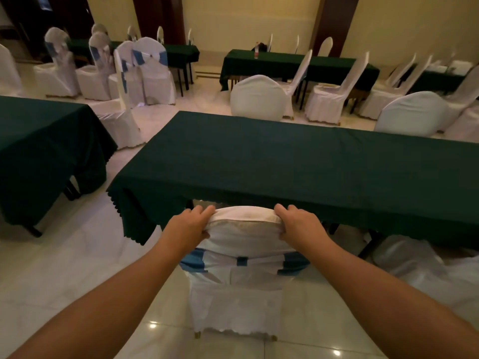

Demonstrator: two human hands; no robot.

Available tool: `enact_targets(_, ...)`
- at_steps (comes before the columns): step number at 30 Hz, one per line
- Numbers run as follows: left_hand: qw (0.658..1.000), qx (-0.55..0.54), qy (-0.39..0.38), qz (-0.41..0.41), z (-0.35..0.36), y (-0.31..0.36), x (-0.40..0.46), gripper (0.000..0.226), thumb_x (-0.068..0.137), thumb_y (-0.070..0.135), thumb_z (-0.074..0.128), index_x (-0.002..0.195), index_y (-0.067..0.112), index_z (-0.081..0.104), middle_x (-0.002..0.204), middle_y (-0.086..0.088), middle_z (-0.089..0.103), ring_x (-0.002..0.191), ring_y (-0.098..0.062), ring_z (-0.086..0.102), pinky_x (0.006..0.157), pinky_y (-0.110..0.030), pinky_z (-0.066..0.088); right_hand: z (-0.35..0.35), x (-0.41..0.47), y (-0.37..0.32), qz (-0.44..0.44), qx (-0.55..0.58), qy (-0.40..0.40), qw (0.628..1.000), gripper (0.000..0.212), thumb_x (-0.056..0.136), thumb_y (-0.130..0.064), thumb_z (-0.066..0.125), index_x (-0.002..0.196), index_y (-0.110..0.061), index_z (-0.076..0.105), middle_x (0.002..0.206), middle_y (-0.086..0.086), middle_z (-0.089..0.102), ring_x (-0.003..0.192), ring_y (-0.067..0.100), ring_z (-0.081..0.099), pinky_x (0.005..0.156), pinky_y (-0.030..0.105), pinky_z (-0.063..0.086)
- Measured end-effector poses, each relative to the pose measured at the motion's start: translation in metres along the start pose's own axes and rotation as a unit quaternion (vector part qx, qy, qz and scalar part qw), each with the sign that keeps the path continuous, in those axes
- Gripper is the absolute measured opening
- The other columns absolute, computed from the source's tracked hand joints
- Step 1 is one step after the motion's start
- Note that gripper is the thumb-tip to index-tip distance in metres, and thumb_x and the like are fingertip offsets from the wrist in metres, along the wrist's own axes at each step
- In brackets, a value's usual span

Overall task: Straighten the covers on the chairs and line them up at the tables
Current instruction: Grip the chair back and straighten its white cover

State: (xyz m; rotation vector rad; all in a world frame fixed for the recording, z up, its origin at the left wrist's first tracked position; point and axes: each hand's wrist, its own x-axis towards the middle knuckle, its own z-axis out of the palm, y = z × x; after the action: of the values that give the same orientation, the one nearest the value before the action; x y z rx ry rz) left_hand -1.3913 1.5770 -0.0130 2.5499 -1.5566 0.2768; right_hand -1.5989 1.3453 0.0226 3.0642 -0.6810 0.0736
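A chair in a white cover [243, 242] with a blue sash [242, 261] around its back stands right below me, its seat tucked under the near edge of a long table with a dark green cloth [298, 161]. My left hand [190, 224] grips the top left corner of the chair back. On the top right corner, my right hand [298, 224] holds the cover the same way. The cover bunches slightly under both hands.
Another green-clothed table [39, 141] stands to the left across a tiled aisle. White-covered chairs [259, 98] sit beyond the near table, more at the back tables, and a rumpled white cover [420, 263] lies at right. A bottle [256, 51] stands on a far table.
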Motion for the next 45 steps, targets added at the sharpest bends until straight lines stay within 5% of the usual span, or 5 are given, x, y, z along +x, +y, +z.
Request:
enact_targets(3, 0.999, -0.008, 0.014, 0.033, 0.0, -0.033, 0.022, 0.075, 0.07, 0.036, 0.087, 0.129, 0.026, 0.043, 0.094, -0.002, 0.06, 0.068, -0.018, 0.055, 0.051, -0.025, 0.042, -0.003, 0.027, -0.015, 0.029, -0.012, 0.006, 0.999, 0.055, 0.082, -0.028, 0.076, 0.123, -0.029, 0.039, 0.102, 0.003, 0.055, 0.082, 0.025, 0.055, 0.064, 0.034, 0.04)
enact_targets(15, 0.996, -0.034, -0.013, 0.08, 0.009, -0.133, 0.084, 0.071, 0.077, 0.037, 0.081, 0.133, 0.029, 0.037, 0.097, 0.0, 0.055, 0.073, -0.018, 0.052, 0.058, -0.036, 0.055, -0.001, 0.098, -0.075, 0.106, -0.042, 0.011, 0.993, 0.055, 0.078, -0.031, 0.078, 0.12, -0.025, 0.043, 0.098, 0.006, 0.055, 0.083, 0.03, 0.058, 0.062, 0.036, 0.039)
enact_targets(26, 0.998, -0.037, 0.0, 0.044, 0.018, -0.128, 0.118, 0.067, 0.082, 0.032, 0.078, 0.136, 0.027, 0.038, 0.102, -0.002, 0.056, 0.078, -0.019, 0.052, 0.063, -0.036, 0.055, -0.001, 0.135, -0.052, 0.098, -0.025, 0.016, 0.995, 0.053, 0.08, -0.029, 0.079, 0.119, -0.026, 0.042, 0.097, 0.004, 0.052, 0.083, 0.025, 0.055, 0.068, 0.037, 0.048)
enact_targets(35, 0.999, -0.047, 0.025, 0.005, 0.025, -0.128, 0.14, 0.058, 0.087, 0.026, 0.073, 0.135, 0.025, 0.04, 0.106, -0.004, 0.058, 0.085, -0.021, 0.055, 0.073, -0.035, 0.055, 0.011, 0.158, -0.042, 0.1, -0.012, 0.053, 0.994, 0.066, 0.078, -0.023, 0.081, 0.126, -0.03, 0.036, 0.099, 0.003, 0.037, 0.075, 0.02, 0.045, 0.058, 0.033, 0.041)
enact_targets(45, 0.998, -0.051, 0.044, 0.007, 0.038, -0.13, 0.162, 0.058, 0.086, 0.026, 0.074, 0.135, 0.023, 0.042, 0.107, -0.006, 0.06, 0.085, -0.023, 0.057, 0.07, -0.036, 0.055, 0.013, 0.179, -0.029, 0.106, -0.016, 0.049, 0.993, 0.057, 0.08, -0.021, 0.077, 0.121, -0.028, 0.038, 0.093, 0.001, 0.032, 0.072, 0.021, 0.042, 0.056, 0.034, 0.037)
